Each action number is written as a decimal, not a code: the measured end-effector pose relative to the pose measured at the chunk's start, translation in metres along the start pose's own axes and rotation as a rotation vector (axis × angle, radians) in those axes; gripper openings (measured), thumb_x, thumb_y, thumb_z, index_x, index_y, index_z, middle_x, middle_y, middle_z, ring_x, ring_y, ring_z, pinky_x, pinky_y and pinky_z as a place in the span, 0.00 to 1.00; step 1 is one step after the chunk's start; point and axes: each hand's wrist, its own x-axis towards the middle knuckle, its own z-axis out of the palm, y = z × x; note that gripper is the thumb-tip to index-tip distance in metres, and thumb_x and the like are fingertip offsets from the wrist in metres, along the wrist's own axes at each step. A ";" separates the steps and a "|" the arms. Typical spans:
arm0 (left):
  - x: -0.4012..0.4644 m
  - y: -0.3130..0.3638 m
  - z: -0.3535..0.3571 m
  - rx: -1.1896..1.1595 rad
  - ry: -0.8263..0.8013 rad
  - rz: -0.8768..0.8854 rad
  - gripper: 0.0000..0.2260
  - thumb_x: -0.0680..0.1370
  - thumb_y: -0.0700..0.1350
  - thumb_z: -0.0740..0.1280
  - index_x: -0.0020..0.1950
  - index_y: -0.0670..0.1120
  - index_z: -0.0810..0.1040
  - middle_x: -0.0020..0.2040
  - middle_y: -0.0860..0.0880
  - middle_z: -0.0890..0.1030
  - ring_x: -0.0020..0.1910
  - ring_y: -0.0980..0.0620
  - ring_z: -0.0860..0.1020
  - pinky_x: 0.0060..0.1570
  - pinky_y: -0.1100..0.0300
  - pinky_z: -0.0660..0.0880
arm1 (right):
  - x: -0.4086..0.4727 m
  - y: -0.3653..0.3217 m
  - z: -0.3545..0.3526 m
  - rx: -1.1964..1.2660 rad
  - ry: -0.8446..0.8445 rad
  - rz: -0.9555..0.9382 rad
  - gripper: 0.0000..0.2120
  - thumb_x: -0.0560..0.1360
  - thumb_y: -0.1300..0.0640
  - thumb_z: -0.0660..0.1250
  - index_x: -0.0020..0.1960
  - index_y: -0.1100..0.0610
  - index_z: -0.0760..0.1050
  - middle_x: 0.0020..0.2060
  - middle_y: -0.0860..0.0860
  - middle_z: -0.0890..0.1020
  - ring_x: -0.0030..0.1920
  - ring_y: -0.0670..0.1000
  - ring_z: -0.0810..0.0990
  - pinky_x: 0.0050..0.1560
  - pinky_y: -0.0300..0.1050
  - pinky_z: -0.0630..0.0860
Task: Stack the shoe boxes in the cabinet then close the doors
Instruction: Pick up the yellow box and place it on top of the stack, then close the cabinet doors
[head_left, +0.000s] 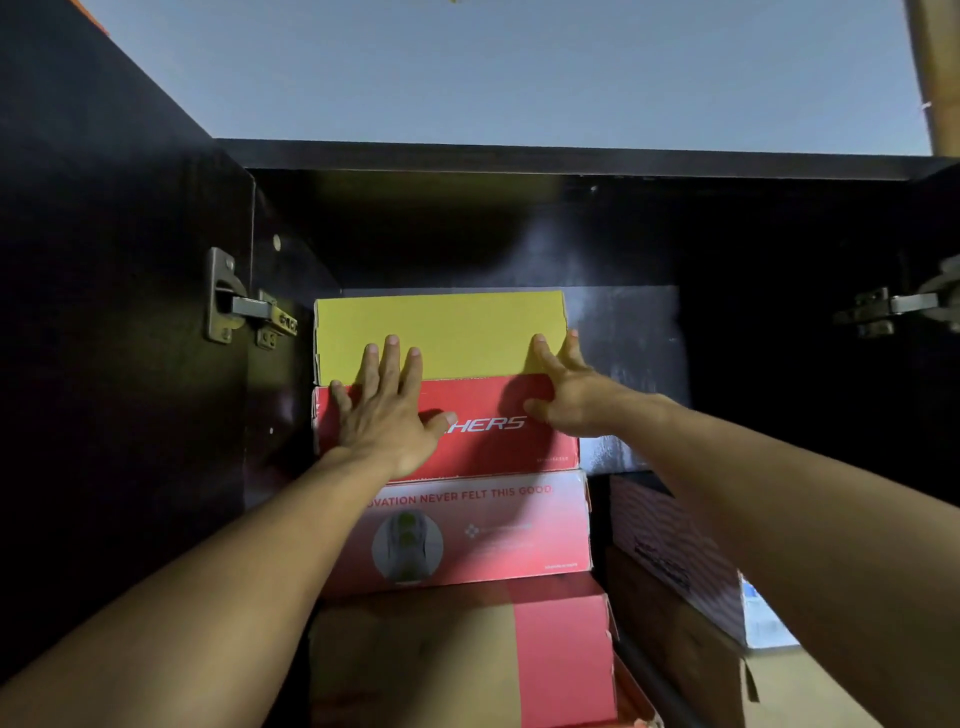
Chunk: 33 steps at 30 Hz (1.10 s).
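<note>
A yellow shoe box (447, 327) tops a stack at the left of the dark cabinet (519, 218). Under it lies a red box (498, 441) with white lettering, then a second red box (493, 530) with a slogan, then a brown and red box (467, 654). My left hand (387, 410) lies flat with fingers spread across the fronts of the yellow and the top red box. My right hand (563, 384) presses at the right end of those two boxes, fingers on the yellow box's corner.
A second, lower stack stands at the right: a dark red patterned box (675, 551) on a brown cardboard box (691, 654). Both cabinet doors stand open, with a metal hinge on the left (244, 306) and one on the right (893, 306). Above the yellow box is dark free space.
</note>
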 end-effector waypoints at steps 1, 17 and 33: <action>-0.004 0.002 -0.001 -0.005 -0.026 -0.007 0.39 0.77 0.67 0.54 0.77 0.51 0.37 0.76 0.49 0.29 0.75 0.47 0.31 0.72 0.35 0.42 | -0.005 0.001 -0.003 -0.015 -0.018 -0.002 0.39 0.77 0.47 0.64 0.78 0.45 0.41 0.76 0.57 0.34 0.74 0.65 0.57 0.73 0.54 0.60; -0.121 0.134 -0.039 -0.602 -0.155 0.197 0.15 0.70 0.56 0.74 0.48 0.47 0.81 0.46 0.48 0.81 0.50 0.44 0.80 0.51 0.54 0.75 | -0.205 0.047 -0.098 -0.153 0.050 0.108 0.22 0.69 0.44 0.73 0.57 0.57 0.80 0.48 0.50 0.84 0.51 0.52 0.82 0.57 0.48 0.77; -0.320 0.410 -0.060 -1.209 -0.380 0.439 0.38 0.66 0.61 0.73 0.73 0.52 0.66 0.71 0.53 0.70 0.69 0.56 0.68 0.61 0.66 0.62 | -0.431 0.135 -0.220 -0.325 0.433 0.243 0.02 0.71 0.56 0.74 0.44 0.52 0.83 0.38 0.44 0.81 0.38 0.41 0.80 0.37 0.34 0.78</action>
